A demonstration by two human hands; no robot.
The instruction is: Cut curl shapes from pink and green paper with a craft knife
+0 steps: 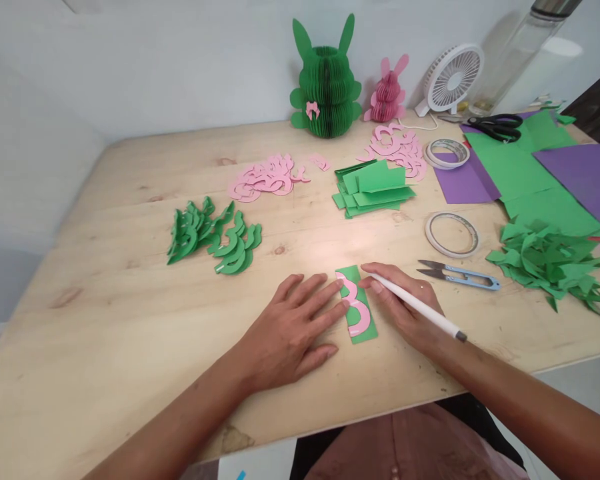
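Observation:
A pink curved paper cutout [363,317] lies on a green paper strip [370,331] near the front of the table. Spread flat from the left, my left hand [300,323] rests its fingertips on the cutout's left side. My right hand [405,300] is closed around a white pen [420,307] with a dark end cap. Its fingertips are at the strip's upper right edge; whether the pen's tip touches the paper cannot be made out. Just right of that hand lie blue-handled thread snips [473,277].
Green cutouts [237,247], pink cutouts [265,179] and folded green strips [377,190] lie beyond my hands. Tape rolls [453,235], green scraps [550,260] and black-handled scissors [497,125] are at right. A green paper rabbit [327,87], a pink one [387,97] and a fan [453,80] stand behind.

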